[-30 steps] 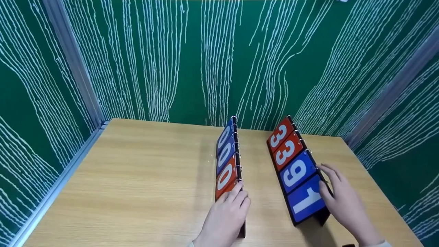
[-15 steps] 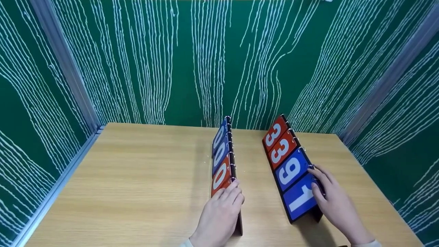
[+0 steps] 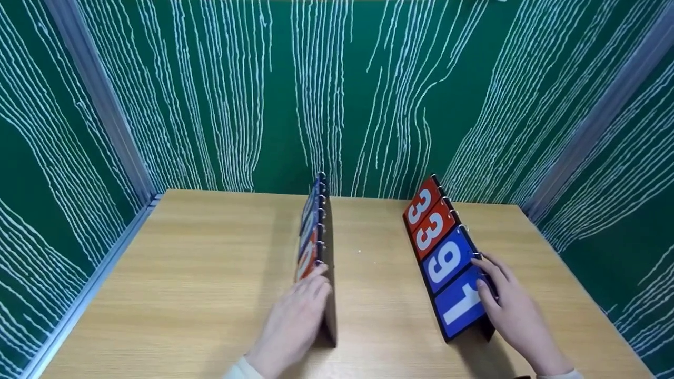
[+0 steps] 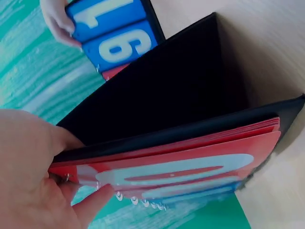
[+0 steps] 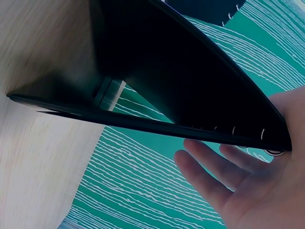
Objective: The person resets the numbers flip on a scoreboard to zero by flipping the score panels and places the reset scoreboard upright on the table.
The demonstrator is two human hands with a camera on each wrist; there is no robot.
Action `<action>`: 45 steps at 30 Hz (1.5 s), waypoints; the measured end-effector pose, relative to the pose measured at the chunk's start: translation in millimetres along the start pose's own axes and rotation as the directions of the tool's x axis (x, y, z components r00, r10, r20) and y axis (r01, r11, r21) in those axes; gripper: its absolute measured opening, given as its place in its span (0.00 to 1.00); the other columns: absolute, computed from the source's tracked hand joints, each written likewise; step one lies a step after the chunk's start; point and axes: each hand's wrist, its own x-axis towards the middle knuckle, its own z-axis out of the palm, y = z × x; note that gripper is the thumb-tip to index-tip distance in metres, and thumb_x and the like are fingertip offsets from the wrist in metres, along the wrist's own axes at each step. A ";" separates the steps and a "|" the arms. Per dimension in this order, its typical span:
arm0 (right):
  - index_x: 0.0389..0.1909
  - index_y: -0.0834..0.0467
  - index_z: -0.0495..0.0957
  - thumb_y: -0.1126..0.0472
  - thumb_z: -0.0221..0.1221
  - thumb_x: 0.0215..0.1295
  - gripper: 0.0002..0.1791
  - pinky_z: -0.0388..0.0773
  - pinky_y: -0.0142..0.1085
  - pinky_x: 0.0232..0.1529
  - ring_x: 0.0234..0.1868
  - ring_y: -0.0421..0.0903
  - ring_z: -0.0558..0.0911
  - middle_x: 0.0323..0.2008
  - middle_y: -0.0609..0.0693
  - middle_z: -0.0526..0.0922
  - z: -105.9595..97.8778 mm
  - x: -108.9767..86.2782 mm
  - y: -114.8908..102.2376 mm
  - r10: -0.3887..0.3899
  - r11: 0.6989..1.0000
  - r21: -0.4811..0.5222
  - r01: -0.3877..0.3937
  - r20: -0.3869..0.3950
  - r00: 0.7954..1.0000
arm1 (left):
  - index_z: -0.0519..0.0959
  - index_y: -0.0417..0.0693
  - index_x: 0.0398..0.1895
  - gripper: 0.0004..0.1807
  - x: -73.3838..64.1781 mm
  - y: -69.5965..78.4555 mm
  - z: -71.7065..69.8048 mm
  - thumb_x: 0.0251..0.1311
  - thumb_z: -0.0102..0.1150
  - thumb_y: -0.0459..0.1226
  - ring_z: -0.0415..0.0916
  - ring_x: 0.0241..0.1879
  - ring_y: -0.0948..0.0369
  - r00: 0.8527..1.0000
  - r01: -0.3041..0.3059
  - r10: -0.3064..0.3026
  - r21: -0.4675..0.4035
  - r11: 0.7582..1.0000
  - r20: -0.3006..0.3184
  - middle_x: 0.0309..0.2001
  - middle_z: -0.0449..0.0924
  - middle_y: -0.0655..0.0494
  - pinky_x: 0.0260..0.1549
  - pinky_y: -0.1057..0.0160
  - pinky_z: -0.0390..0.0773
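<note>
Two tabletop flip scoreboards stand like tents in the head view. My left hand (image 3: 292, 316) grips the near end of the left scoreboard (image 3: 308, 258), whose red and blue cards show zeros edge-on. In the left wrist view its dark hollow opens beside the red cards (image 4: 190, 167), with my thumb on one side and fingers on the other. My right hand (image 3: 513, 310) holds the near end of the right scoreboard (image 3: 447, 263), which reads 3, 3, 9, 1. The right wrist view shows this hand straddling the ringed ridge; the thumb is mostly hidden behind the black panel (image 5: 190, 62).
Both boards stand on a wooden table (image 3: 210, 252) with bare wood between them and to the left. Green panels (image 3: 284, 131) with wavy white lines enclose its back and sides. Grey metal posts (image 3: 100, 100) mark the corners.
My left hand has shifted the left scoreboard leftward and turned it, so its number cards now show more edge-on and the gap between boards is wider. The right hand keeps its place on its board.
</note>
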 end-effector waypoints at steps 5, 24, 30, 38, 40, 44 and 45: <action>0.76 0.51 0.62 0.44 0.43 0.80 0.30 0.68 0.72 0.61 0.73 0.71 0.64 0.79 0.60 0.55 -1.8 -1.8 -0.3 -0.014 1.000 -0.003 0.014 -0.014 1.000 | 0.77 0.48 0.46 0.16 -11.5 -23.2 -5.4 0.57 0.55 0.23 0.73 0.70 0.57 0.999 0.038 -0.038 -0.026 0.999 -0.016 0.59 0.81 0.53 0.64 0.58 0.77; 0.81 0.39 0.47 0.39 0.70 0.57 0.56 0.70 0.72 0.60 0.71 0.74 0.63 0.80 0.66 0.48 -17.5 -14.3 26.6 -0.131 0.989 0.090 0.116 0.189 0.973 | 0.74 0.51 0.39 0.23 -35.6 -65.7 -15.8 0.43 0.60 0.17 0.71 0.71 0.56 0.987 0.133 -0.145 -0.153 0.979 -0.074 0.56 0.82 0.55 0.68 0.54 0.73; 0.81 0.35 0.45 0.64 0.70 0.59 0.58 0.73 0.69 0.60 0.72 0.75 0.63 0.80 0.65 0.47 -20.0 -16.4 31.7 -0.171 0.983 0.112 0.148 0.242 0.955 | 0.74 0.48 0.39 0.26 -37.5 -65.8 -20.0 0.37 0.63 0.16 0.72 0.71 0.55 0.993 0.094 -0.101 -0.109 0.990 -0.068 0.50 0.82 0.55 0.71 0.53 0.70; 0.79 0.40 0.53 0.74 0.64 0.61 0.50 0.76 0.66 0.58 0.69 0.74 0.68 0.77 0.68 0.55 -6.9 -12.5 24.8 -0.170 0.985 0.025 0.168 0.131 0.977 | 0.76 0.50 0.38 0.25 -39.8 -64.4 -32.9 0.31 0.61 0.21 0.74 0.69 0.53 0.993 0.034 -0.037 -0.032 0.999 -0.114 0.47 0.81 0.58 0.70 0.51 0.69; 0.78 0.40 0.55 0.75 0.63 0.61 0.50 0.76 0.66 0.57 0.69 0.74 0.68 0.77 0.68 0.56 -5.6 -12.2 24.4 -0.167 0.986 -0.001 0.167 0.097 0.981 | 0.77 0.51 0.39 0.26 -38.4 -62.7 -34.6 0.30 0.61 0.22 0.74 0.68 0.52 0.992 0.023 -0.025 -0.022 0.999 -0.122 0.48 0.81 0.58 0.70 0.49 0.69; 0.77 0.42 0.58 0.76 0.62 0.62 0.46 0.74 0.67 0.58 0.69 0.73 0.69 0.76 0.67 0.59 -2.0 -11.6 22.4 -0.145 0.989 -0.029 0.147 0.054 0.988 | 0.79 0.52 0.43 0.28 -36.0 -59.9 -39.7 0.31 0.68 0.27 0.73 0.69 0.50 0.996 0.028 -0.029 -0.018 0.999 -0.084 0.51 0.81 0.58 0.71 0.45 0.66; 0.76 0.43 0.59 0.76 0.61 0.63 0.45 0.73 0.67 0.58 0.70 0.73 0.69 0.76 0.67 0.60 -0.8 -11.7 21.4 -0.138 0.990 -0.030 0.139 0.045 0.989 | 0.79 0.52 0.44 0.28 -35.7 -59.6 -41.3 0.31 0.68 0.28 0.73 0.69 0.50 0.997 0.027 -0.028 -0.020 0.999 -0.078 0.52 0.81 0.58 0.71 0.44 0.65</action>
